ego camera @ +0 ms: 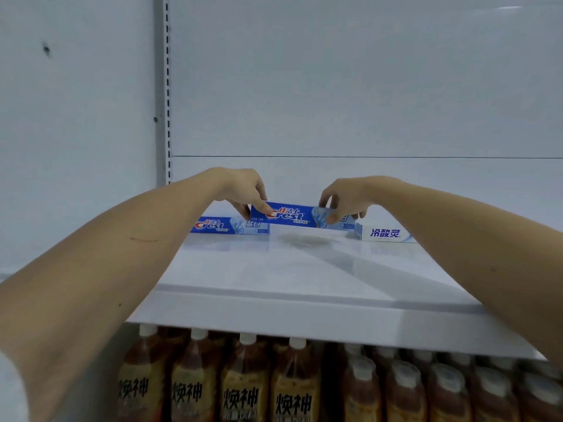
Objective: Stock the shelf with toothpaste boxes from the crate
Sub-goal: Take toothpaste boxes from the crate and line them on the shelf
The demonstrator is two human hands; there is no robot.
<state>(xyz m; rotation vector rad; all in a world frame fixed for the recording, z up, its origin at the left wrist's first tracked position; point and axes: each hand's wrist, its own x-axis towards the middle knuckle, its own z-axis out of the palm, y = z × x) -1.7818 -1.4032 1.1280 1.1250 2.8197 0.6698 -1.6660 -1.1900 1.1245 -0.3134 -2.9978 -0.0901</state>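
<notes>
A blue Crest toothpaste box (pixel 294 215) hangs just above the white shelf (pixel 304 269), near its back. My left hand (pixel 243 188) pinches its left end, and my right hand (pixel 344 196) pinches its right end. On the shelf to the left lies a second blue Crest box (pixel 227 226). A white toothpaste box with blue lettering (pixel 385 233) lies at the right, partly hidden by my right forearm. The crate is out of view.
The shelf's white back panel (pixel 365 86) rises behind the boxes, with a slotted upright (pixel 166 86) at the left. On the shelf below stand several brown tea bottles (pixel 243 385) with white caps.
</notes>
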